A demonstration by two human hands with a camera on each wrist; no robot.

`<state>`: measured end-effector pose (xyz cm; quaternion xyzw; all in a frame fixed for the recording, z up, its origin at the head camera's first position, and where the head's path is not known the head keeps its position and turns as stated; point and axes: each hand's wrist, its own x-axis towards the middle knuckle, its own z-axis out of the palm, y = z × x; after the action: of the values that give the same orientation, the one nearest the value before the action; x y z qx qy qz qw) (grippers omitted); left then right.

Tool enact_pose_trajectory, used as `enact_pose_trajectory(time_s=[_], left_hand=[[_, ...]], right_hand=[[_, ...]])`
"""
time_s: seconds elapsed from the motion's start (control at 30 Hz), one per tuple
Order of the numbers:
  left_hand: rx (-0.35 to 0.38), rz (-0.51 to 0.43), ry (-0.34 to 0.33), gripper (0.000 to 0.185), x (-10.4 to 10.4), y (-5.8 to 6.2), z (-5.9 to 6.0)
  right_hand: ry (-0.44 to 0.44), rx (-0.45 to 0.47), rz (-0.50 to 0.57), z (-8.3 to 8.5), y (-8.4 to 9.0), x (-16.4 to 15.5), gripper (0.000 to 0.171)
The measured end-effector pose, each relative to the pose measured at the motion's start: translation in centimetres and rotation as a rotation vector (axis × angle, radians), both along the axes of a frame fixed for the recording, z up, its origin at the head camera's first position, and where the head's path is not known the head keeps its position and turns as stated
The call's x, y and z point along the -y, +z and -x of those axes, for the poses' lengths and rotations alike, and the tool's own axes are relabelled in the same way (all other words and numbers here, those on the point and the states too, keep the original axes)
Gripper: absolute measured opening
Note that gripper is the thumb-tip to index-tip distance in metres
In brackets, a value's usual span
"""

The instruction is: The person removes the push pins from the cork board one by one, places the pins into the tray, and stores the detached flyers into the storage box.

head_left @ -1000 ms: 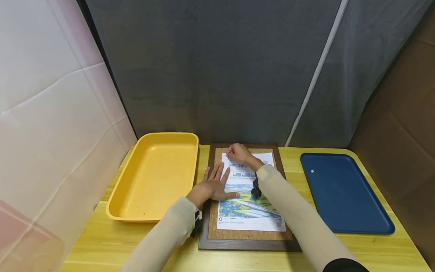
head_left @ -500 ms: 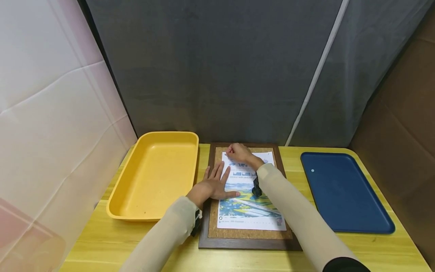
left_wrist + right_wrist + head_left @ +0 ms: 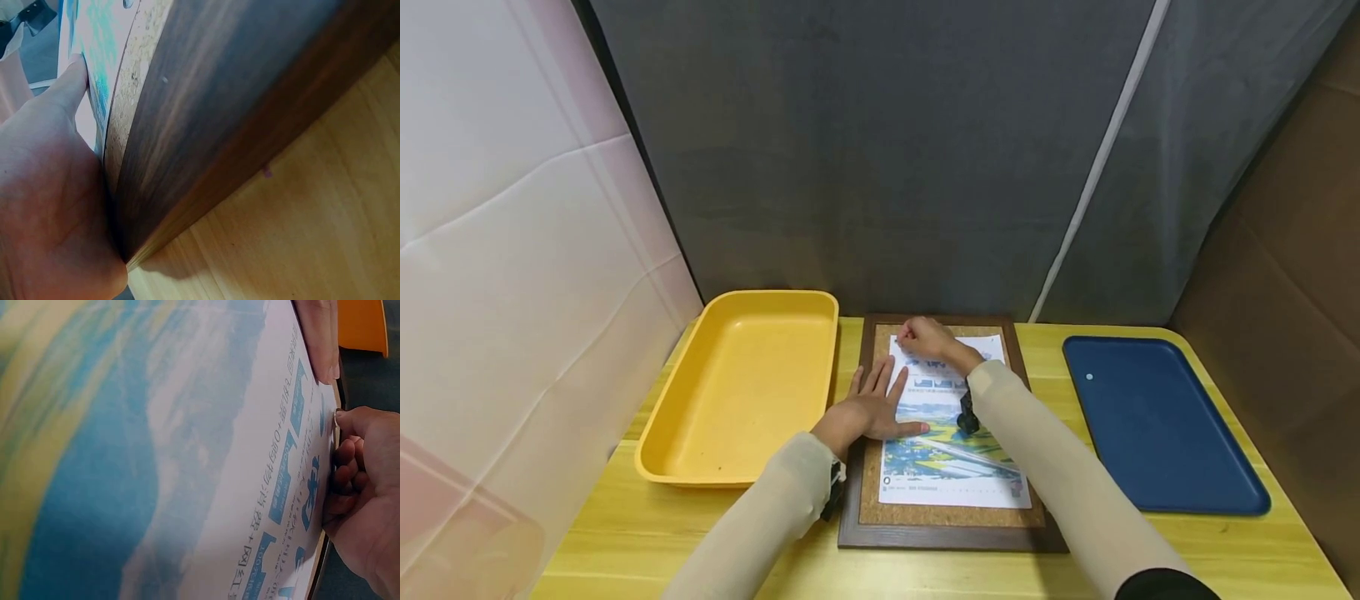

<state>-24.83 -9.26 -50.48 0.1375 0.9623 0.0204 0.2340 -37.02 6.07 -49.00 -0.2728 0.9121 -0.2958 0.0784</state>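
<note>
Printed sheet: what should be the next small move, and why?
Perhaps press down at the far-left corner of the sheet with the right hand: its fingers are curled there, while the left hand lies spread over the sheet's left edge, seemingly steadying it.

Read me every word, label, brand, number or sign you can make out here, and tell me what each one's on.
"+": on the printed sheet, within a line of Chinese characters otherwise too blurred to quote reliably.
Large blue heading: partly covered, unreadable.
Blue boxes: lettering too blurred.
Bottom print: too small.
Yellow tray, blue tray: no text visible.
</note>
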Motion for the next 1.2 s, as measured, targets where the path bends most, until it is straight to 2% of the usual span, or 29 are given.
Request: enact_pose_trajectory(time_s=[0.23,0.5,0.63,1.2], left_hand=[[0.001,-0.001,-0.003,0.12,-0.1,-0.2,0.0],[0.008,-0.012,0.008,0.12,-0.2,0.4,-0.3],[0.012,-0.009,0.006,0.119,-0.3,0.6,-0.4],[-0.009,-0.004,0.003,0.12,0.1,0.1,0.0]], right_hand=[[0.038,0.026,0.075,-0.1,-0.1,-0.4,0.015],[0.096,0.049,0.196,-0.1,-0.1,-1.2,0.014],[0.086,0.076,0.187,-0.4,0.2,-1.3,0.016],[0.128,0.05,0.211,-1.5,2.0,-2.7,0.012]])
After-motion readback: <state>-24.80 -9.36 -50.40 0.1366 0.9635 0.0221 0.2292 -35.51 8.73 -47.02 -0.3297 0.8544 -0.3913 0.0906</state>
